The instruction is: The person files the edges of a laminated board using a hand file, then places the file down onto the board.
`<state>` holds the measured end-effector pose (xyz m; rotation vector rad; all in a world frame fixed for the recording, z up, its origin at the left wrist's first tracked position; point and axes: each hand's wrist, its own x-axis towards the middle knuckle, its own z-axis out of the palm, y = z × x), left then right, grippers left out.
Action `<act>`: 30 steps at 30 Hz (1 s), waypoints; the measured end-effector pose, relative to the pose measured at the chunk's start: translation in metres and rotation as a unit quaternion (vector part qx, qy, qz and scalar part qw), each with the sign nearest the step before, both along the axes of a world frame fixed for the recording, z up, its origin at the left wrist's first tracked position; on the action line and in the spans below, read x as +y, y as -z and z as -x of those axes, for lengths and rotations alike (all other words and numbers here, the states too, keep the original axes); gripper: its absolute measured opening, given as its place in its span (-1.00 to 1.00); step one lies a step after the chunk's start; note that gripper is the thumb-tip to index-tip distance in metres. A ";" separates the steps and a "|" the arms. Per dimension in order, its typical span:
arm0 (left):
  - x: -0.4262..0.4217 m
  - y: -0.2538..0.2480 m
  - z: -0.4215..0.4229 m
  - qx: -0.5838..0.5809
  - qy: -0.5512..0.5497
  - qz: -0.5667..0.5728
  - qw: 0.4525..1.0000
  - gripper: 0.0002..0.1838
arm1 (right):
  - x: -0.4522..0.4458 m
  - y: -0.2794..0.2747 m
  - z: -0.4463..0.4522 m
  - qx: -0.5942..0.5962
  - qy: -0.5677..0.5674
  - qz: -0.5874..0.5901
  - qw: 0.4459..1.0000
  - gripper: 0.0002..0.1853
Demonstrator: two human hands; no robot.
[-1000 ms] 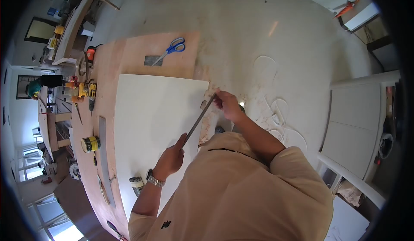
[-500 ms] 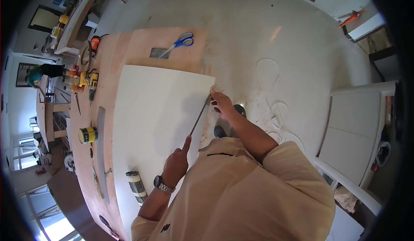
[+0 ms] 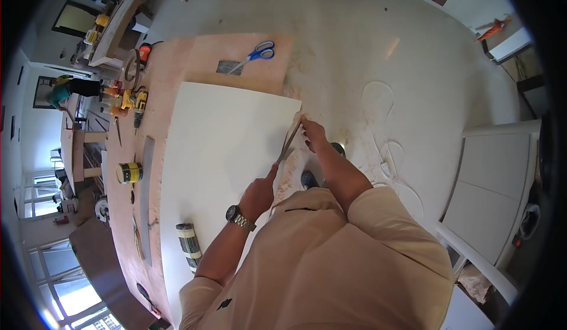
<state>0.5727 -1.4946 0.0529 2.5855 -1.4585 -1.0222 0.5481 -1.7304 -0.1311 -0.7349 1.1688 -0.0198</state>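
Two bare hands share one slim, dark, straight, metal-looking bar (image 3: 289, 142) at the edge of one smooth white rectangular panel (image 3: 224, 141): the left hand (image 3: 257, 197) curls closed around its near end, the right hand (image 3: 313, 134) pinches its far end. One striped cylindrical roll (image 3: 189, 244) and one pair of blue-handled metal scissors (image 3: 260, 51) lie nearby.

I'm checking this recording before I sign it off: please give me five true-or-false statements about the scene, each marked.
1. The left hand and right hand both hold the thin tool. True.
2. The banded roll lies on the white board. True.
3. A watch is on the right wrist. False: it is on the left.
4. The can is on the wooden table. True.
5. The scissors lie on the white board. False: they lie beyond it.
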 end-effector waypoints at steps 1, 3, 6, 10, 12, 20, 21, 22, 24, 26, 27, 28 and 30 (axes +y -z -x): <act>-0.004 0.001 -0.001 -0.001 0.007 0.009 1.000 -0.20 | -0.002 -0.002 0.000 -0.030 0.013 0.006 0.999 -0.55; 0.003 -0.018 0.007 0.000 -0.023 0.035 0.999 -0.14 | -0.004 -0.007 0.004 -0.084 0.040 0.018 0.995 -0.56; 0.027 -0.055 0.020 0.006 -0.049 0.028 0.998 -0.18 | 0.009 -0.041 0.023 -0.163 0.031 0.095 0.982 -0.55; 0.064 -0.067 0.027 0.006 -0.051 -0.007 0.999 -0.25 | 0.046 -0.036 0.033 -0.175 -0.026 0.132 0.975 -0.60; 0.078 -0.066 0.026 0.001 -0.047 -0.015 0.999 -0.24 | 0.060 -0.030 0.033 -0.193 -0.046 0.144 0.970 -0.64; 0.077 -0.066 0.033 -0.004 -0.058 -0.070 0.996 -0.20 | 0.075 -0.038 0.036 -0.177 -0.062 0.121 0.975 -0.55; 0.073 -0.056 0.031 0.005 -0.063 -0.058 0.996 -0.20 | 0.072 -0.042 0.037 -0.159 -0.079 0.129 0.976 -0.54; 0.072 -0.042 0.031 0.019 -0.072 -0.051 0.996 -0.20 | 0.076 -0.022 0.040 -0.145 -0.091 0.133 0.976 -0.52; 0.063 -0.022 0.031 0.020 -0.071 -0.050 0.996 -0.20 | 0.074 0.022 0.036 -0.128 -0.110 0.147 0.975 -0.49; 0.045 -0.010 0.031 0.000 -0.050 -0.062 0.997 -0.21 | 0.070 0.030 0.038 -0.085 -0.092 0.122 0.985 -0.46; 0.040 -0.014 0.030 -0.001 -0.057 -0.065 0.996 -0.22 | 0.066 0.026 0.037 -0.062 -0.083 0.113 0.988 -0.44; 0.036 -0.021 0.031 -0.001 -0.065 -0.068 0.996 -0.23 | 0.063 0.022 0.035 -0.098 -0.069 0.114 0.986 -0.44; 0.037 -0.040 0.039 0.000 -0.081 -0.074 0.994 -0.25 | 0.069 0.012 0.042 -0.162 -0.048 0.107 0.980 -0.44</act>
